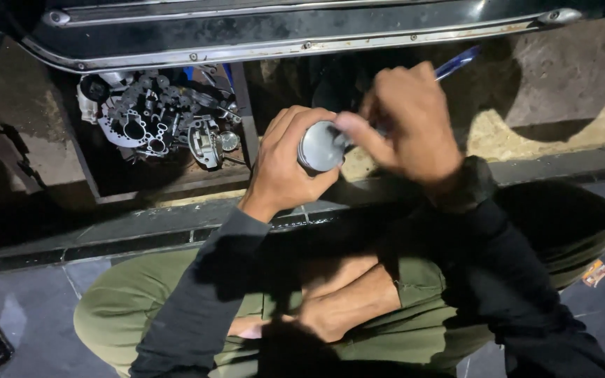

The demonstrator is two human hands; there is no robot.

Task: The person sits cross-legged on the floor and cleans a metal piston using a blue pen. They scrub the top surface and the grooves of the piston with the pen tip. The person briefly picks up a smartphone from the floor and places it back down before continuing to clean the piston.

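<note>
Left hand [285,164]: grip wrapped around short grey metal cylinder [321,145], held over the knees | Right hand [404,122]: grip pinched on blue-handled slim tool [456,63], tip at cylinder rim | Judgement: brace cylinder firmly, work tip gently | Nearby: tray of grey metal engine parts [155,119].

Dark long sleeves [211,280], olive-green trousers [127,308], and bare hands.

A heap of grey metal engine parts [155,122] fills a dark tray [176,183].
</note>
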